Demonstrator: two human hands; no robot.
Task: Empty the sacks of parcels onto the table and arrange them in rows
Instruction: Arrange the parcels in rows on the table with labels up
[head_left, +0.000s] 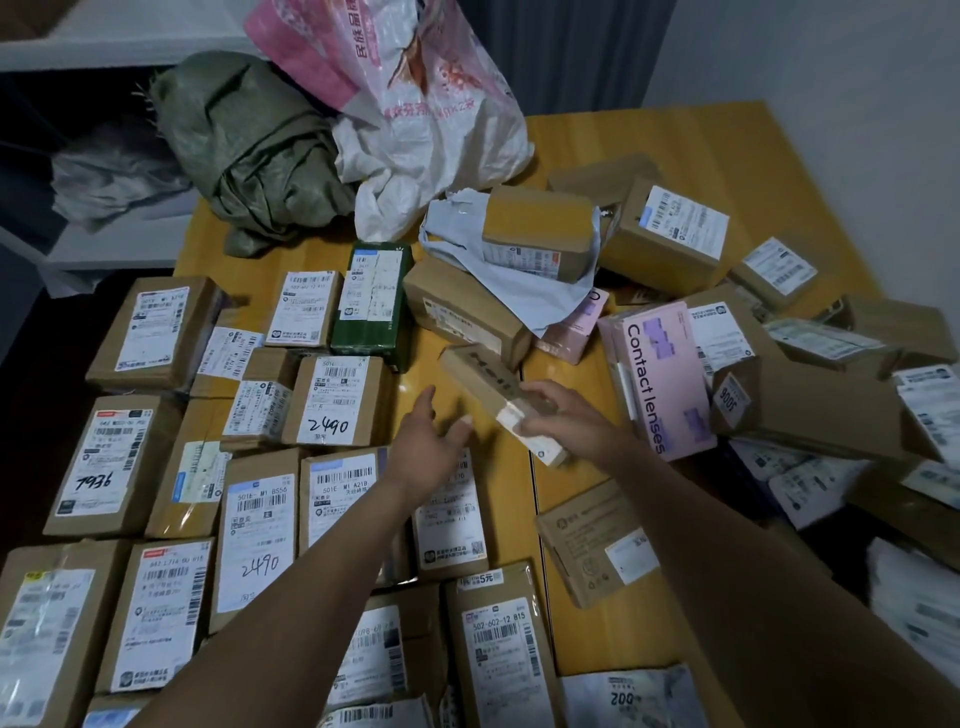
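My right hand (558, 415) grips a long narrow cardboard parcel (483, 379) just above the yellow table (696, 140), near its middle. My left hand (428, 447) hovers open beside it, fingers spread, holding nothing. Several labelled cardboard parcels lie in rows on the left, among them one marked 2490 (337, 400) and one marked 7936 (109, 462). A loose heap of parcels fills the right side, with a pink box reading "Contact lenses" (660, 379). A green woven sack (249, 150) and a white-and-pink sack (415, 104) lie crumpled at the table's far end.
A dark green parcel (371, 306) closes the back row. A grey mailer bag (519, 275) drapes over boxes at the centre back. A shelf (104, 57) stands to the far left, a grey wall behind. Bare tabletop shows at the far right corner.
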